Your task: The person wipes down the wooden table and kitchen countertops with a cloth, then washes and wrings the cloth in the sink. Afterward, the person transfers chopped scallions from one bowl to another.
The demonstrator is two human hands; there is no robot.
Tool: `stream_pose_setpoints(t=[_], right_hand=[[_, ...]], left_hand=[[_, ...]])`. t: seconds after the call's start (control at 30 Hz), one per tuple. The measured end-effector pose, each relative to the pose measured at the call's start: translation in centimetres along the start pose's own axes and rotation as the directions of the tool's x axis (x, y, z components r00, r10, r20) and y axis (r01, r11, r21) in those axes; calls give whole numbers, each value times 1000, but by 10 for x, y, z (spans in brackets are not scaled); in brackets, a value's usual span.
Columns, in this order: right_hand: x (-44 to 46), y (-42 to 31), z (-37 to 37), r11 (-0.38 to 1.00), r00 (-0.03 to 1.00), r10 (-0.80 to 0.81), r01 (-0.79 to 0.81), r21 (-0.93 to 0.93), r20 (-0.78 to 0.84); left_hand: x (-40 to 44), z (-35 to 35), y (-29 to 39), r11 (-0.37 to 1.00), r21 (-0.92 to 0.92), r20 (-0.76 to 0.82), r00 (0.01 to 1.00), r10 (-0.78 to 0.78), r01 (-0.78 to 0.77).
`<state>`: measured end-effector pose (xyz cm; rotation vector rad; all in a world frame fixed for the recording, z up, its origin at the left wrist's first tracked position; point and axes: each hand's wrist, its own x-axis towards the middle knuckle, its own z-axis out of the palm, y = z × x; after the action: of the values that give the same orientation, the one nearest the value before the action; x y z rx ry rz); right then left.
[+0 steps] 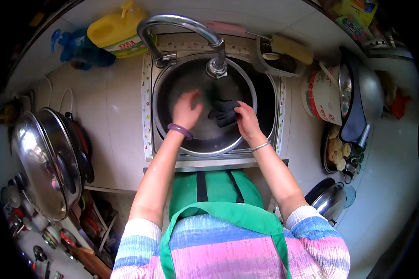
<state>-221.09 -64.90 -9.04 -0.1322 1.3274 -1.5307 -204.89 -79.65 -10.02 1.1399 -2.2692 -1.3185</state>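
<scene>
A metal basin [239,76] sits in the sink under a curved chrome faucet [186,21]. Over its left part is my left hand [187,111], slightly blurred, its thumb and fingers apart and nothing in it. My right hand [247,122], at the basin's right side, pinches the edge of a dark glove [224,113] between thumb and fingers. The glove hangs toward the middle of the basin, below the faucet head [216,68]. Whether water is running cannot be made out.
A yellow jug [116,30] and a blue spray bottle [81,49] stand behind the sink at the left. Lidded pans [37,162] are at the far left. A caddy [277,65] and a white-and-red bucket [321,95] are at the right.
</scene>
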Motion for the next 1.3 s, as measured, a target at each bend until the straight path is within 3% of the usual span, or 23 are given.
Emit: stream_pose_setpoints(t=[0.03,0.1,0.2,0.33,0.37,0.47,0.5,0.6,0.63,0.73,0.77,0.83,0.87,0.9,0.93,0.97,1.0,1.1,1.2,1.27,1.3], right_hand=[[-6,-14,8,1000,999,8,-9,27,54],[-12,-27,17,998,994,4,-11,66,112],[-18,-44,23,995,983,-18,35,-92,185],[-21,-51,15,908,984,-140,172,-383,109],[-20,-47,9,924,989,-110,137,-358,95],[-29,-39,17,985,1000,6,-2,-174,23],[-29,-36,20,997,998,-1,6,-81,69],[-29,-35,23,999,994,-6,1,42,113],[-29,-37,21,999,995,0,-4,41,98],[-24,-36,0,948,997,-70,75,-309,28],[-21,-34,-10,865,994,-109,105,-490,21],[-14,-28,-17,525,999,-18,-20,-851,-34],[-12,-25,-20,297,997,16,-77,-952,-76],[-14,-37,-2,191,989,91,-131,-973,-115],[-9,-27,-2,180,992,-124,50,-982,28],[-1,-12,-7,129,928,-330,224,-966,171],[6,-2,-7,43,803,-513,377,-925,303],[19,-21,29,205,661,-478,724,-659,578],[31,-24,25,296,799,-66,588,-753,597],[28,-31,24,449,839,-100,517,-729,535],[26,-38,23,505,867,-83,462,-729,491]], left_hand=[[-4,8,2,953,-247,127,981,-149,177],[-12,21,12,608,-587,455,839,-299,535],[-15,16,22,563,-632,473,840,-265,533],[-9,4,24,421,-797,359,900,-247,433],[-8,0,25,380,-809,381,893,-241,448],[-8,28,-10,828,-371,319,895,-313,421],[-15,41,-5,799,-402,248,893,-375,448],[-26,43,7,226,-637,660,673,-334,737],[-27,47,6,268,-640,643,693,-326,720],[-25,45,5,404,-744,437,845,-309,533],[-22,36,2,401,-749,420,845,-330,528],[-17,25,-2,571,-696,310,900,-308,435],[-16,22,-2,661,-647,265,925,-274,381],[-16,17,3,762,-598,193,967,-166,250],[-17,11,11,839,-533,131,990,-46,109],[-16,4,19,890,-455,80,993,82,-37],[-15,-1,25,857,-515,144,986,84,3],[-13,-13,38,771,-630,275,955,112,91],[-8,-29,37,792,-610,238,960,146,31],[-6,-42,33,860,-509,166,974,153,-48],[-6,-48,34,886,-464,191,976,106,-5]])
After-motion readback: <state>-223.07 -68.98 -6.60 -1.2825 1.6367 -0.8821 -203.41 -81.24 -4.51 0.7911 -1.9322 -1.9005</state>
